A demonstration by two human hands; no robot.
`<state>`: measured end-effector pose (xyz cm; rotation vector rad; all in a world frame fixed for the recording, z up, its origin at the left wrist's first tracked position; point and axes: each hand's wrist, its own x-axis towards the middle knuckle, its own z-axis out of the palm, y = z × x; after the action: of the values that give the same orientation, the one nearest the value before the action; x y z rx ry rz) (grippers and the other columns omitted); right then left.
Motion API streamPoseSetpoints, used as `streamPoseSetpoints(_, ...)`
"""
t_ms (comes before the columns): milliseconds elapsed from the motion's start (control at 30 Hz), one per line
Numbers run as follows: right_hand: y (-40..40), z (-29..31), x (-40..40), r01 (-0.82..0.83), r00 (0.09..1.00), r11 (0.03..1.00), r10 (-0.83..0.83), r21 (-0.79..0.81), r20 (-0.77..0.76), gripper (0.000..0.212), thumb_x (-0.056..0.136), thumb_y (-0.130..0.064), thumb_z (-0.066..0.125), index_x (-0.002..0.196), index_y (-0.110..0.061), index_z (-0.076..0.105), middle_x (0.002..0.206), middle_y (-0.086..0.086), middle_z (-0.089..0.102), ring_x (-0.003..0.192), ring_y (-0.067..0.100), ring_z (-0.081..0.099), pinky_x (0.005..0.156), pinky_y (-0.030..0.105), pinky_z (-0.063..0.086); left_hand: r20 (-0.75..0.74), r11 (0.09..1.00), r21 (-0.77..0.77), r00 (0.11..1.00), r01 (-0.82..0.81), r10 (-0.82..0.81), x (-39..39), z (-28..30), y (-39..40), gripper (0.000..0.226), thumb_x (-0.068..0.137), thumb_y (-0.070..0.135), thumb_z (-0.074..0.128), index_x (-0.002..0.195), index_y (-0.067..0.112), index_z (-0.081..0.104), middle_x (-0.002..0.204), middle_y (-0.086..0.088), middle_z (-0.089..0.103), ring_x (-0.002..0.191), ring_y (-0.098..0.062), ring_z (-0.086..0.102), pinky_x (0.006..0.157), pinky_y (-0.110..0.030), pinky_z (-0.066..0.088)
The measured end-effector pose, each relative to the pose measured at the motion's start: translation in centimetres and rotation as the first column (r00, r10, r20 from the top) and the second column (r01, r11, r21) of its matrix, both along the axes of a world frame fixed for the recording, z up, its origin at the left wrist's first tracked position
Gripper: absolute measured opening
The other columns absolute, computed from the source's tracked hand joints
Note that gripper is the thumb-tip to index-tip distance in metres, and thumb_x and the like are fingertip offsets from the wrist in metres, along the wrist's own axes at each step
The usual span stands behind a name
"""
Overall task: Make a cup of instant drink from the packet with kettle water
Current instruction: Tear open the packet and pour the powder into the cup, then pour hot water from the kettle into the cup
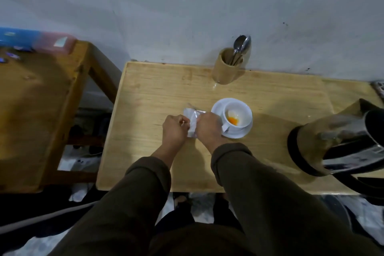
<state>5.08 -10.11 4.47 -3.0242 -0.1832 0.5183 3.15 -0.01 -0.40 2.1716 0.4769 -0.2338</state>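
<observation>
A silvery packet (192, 119) is held between both hands over the wooden table, just left of the cup. My left hand (174, 131) pinches its left side and my right hand (208, 129) grips its right side. The white cup (236, 115) stands on a white saucer (243, 133) and holds a small heap of orange powder (233, 120). The kettle (340, 141), steel with a black base and handle, sits at the table's right edge.
A wooden holder (226, 68) with spoons (242, 44) stands at the back against the wall. A second wooden table (37, 110) with a blue and pink box (35, 39) lies to the left, across a gap. The light table (145, 93) ends just before my body.
</observation>
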Motion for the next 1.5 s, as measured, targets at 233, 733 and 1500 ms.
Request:
streamPoseSetpoints(233,-0.2,0.4,-0.3,-0.102,0.988,0.993,0.094,-0.055,-0.126,0.029,0.097,-0.019,0.043,0.118,-0.008,0.060,0.124,0.008,0.062,0.117,0.023,0.058,0.095,0.030,0.044,-0.033,0.984,0.161,0.997,0.081,-0.077,-0.7,-0.7,-1.1,0.032,0.085,0.014,0.059,0.115,0.010,0.068,0.123,-0.012,0.058,0.114,-0.028,0.056,0.093,-0.030,0.044)
streamPoseSetpoints(733,-5.9,3.6,-1.7,0.009,0.996,0.896,-0.046,0.443,0.071,0.028,0.091,-0.006,0.046,0.113,-0.003,0.062,0.116,0.016,0.064,0.107,0.030,0.060,0.076,0.029,0.040,0.079,0.970,0.207,0.991,-0.124,0.110,-2.4,2.4,-6.1,0.035,0.089,0.017,0.053,0.123,0.010,0.058,0.129,-0.015,0.053,0.125,-0.031,0.044,0.097,-0.039,0.040)
streamPoseSetpoints(1500,-29.1,9.4,-9.5,0.054,0.665,0.899,-0.357,0.435,0.656,0.019,0.079,-0.009,0.059,0.094,-0.011,0.070,0.111,0.009,0.060,0.107,0.025,0.050,0.086,0.042,0.043,-0.168,0.968,0.238,0.985,0.076,-0.036,-3.6,3.0,-20.3,0.040,0.094,0.015,0.042,0.130,-0.003,0.050,0.135,-0.025,0.052,0.127,-0.039,0.048,0.103,-0.042,0.040)
